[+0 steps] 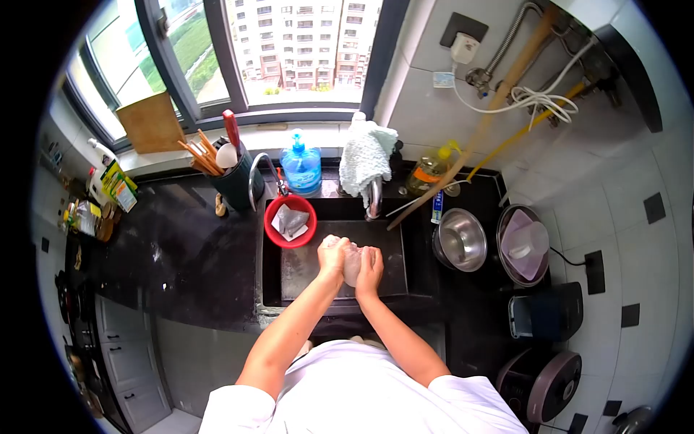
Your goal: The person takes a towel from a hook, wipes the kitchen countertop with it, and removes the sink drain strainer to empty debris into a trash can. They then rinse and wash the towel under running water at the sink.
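Note:
Over the dark sink [289,278], my left hand [333,254] and my right hand [369,270] close round a crumpled, greyish wet cloth [352,265] from both sides. A red bowl [272,235] with a grey and white piece of cloth or paper [292,221] in it sits at the sink's back left corner. The metal faucet [374,199], with a pale towel [366,155] draped over it, stands behind my hands.
Left of the faucet stand a blue bottle [301,171] and a utensil holder [237,184]. Metal bowls [463,240] lie on the counter at the right, near a long wooden stick [463,155] leaning from the sink's back edge. A rice cooker [553,387] is at lower right.

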Tool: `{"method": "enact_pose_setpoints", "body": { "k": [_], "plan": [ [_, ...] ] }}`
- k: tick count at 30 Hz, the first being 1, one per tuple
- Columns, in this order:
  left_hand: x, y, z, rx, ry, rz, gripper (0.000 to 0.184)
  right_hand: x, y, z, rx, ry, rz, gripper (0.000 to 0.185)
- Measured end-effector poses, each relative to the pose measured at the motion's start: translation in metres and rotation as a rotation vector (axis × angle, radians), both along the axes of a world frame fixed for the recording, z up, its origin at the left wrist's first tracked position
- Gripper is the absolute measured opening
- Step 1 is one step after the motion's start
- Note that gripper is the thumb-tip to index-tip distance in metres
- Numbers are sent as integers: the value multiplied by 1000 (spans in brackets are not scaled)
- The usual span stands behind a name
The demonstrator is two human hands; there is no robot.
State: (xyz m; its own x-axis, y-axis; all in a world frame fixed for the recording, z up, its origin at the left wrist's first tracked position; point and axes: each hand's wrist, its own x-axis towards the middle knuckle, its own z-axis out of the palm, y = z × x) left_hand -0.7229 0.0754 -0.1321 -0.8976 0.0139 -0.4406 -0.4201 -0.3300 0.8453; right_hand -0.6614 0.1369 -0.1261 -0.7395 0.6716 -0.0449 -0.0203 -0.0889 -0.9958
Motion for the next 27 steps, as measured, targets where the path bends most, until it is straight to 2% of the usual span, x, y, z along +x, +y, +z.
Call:
{"method": "enact_pose_setpoints", "body": {
  "k": [1, 2, 4, 5, 6, 9, 10, 11, 20, 24, 25, 26, 27],
  "plan": [
    [-1, 4, -1, -192, 128, -21, 12, -7, 3, -18, -115, 0, -57, 20],
    [2, 4, 35, -549, 194, -163, 17, -13, 8, -52, -98, -26, -111, 28],
    [2, 15, 40, -746, 430, -138, 20, -20, 11, -53, -462, -18, -119, 26],
    [4, 20, 42, -842, 547, -123, 21, -22, 14, -53, -644, -14, -121, 25],
    [5, 24, 50, -807, 544, -147, 23, -23, 20, -59, -732, -52, -31, 28],
    [6, 35, 49, -876, 721, -149, 23, -23, 27, -10, -1093, -90, 54, 36],
    [6, 36, 52, -900, 756, -178, 21, -25, 29, -2, -997, -151, 82, 44],
    [7, 36, 55, -902, 784, -197, 21, -26, 32, 0, -976, -181, 107, 44],
    [4, 32, 55, -878, 924, -295, 22, -38, 65, -74, -1148, -190, 539, 40],
    [11, 19, 43, -904, 927, -375, 24, -30, 62, -31, -1080, -363, 484, 36],
    [12, 16, 38, -911, 923, -380, 24, -27, 63, -42, -1060, -407, 467, 34],
    [8, 9, 29, -962, 774, -566, 39, -26, 65, -55, -1037, -448, 453, 32],
    [9, 4, 18, -913, 705, -492, 48, -25, 71, -73, -984, -470, 424, 30]
  ]
}}
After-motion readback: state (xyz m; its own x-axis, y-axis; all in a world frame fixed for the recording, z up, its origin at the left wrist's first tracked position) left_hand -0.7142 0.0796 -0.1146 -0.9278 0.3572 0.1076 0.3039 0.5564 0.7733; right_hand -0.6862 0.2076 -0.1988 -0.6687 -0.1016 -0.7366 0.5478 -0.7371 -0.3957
